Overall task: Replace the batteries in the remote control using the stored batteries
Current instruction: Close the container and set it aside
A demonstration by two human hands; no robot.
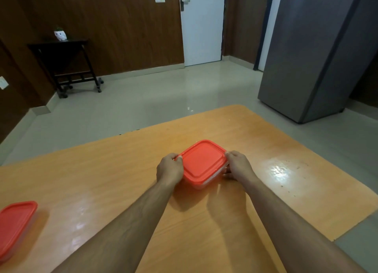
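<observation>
A clear plastic container with a red lid [202, 162] sits near the middle of the orange wooden table [102, 180]. My left hand [170, 168] grips its left edge, fingertips on the lid rim. On the right edge rests my right hand [238, 166], thumb on the lid corner and fingers against the side wall. The lid is on. What is inside the container is hidden. No remote control or batteries are visible.
A second red-lidded container [14, 225] lies at the table's left edge, partly cut off. Beyond the table are a grey refrigerator [315, 53] at right, a white door [202, 25], and a dark side table [65, 64] with a small white pot.
</observation>
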